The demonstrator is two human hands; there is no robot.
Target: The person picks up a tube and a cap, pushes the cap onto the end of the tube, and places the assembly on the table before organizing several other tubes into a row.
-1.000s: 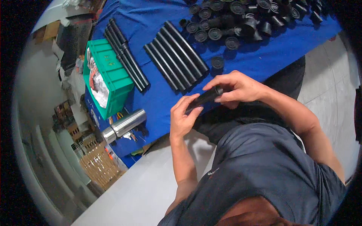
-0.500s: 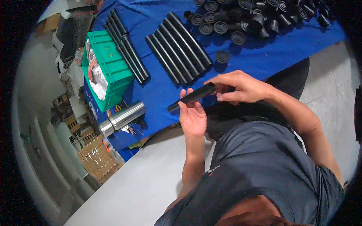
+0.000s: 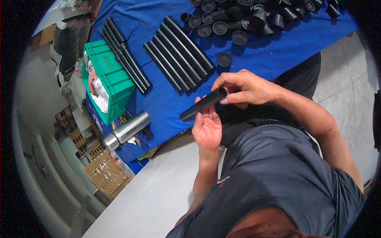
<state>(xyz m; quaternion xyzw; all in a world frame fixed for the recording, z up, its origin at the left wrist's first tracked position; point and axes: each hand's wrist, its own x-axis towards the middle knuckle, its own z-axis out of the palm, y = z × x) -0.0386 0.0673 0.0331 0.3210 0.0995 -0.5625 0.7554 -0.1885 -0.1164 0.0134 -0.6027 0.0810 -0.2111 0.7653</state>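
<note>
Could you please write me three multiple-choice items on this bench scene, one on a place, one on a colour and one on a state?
1. Where does the green crate stand?
A. at the left end of the blue cloth
B. on the grey floor
C. on the person's lap

2. What colour is the tube in the hands?
A. silver
B. black
C. green

3. How is the left hand placed?
A. closed in a fist around the tube
B. flat on the cloth
C. open, palm up, under the tube

Answers: 1 A, the crate sits at the cloth's left end. 2 B, the tube is black. 3 C, the palm lies open beneath the tube, while the right hand pinches its end.
</note>
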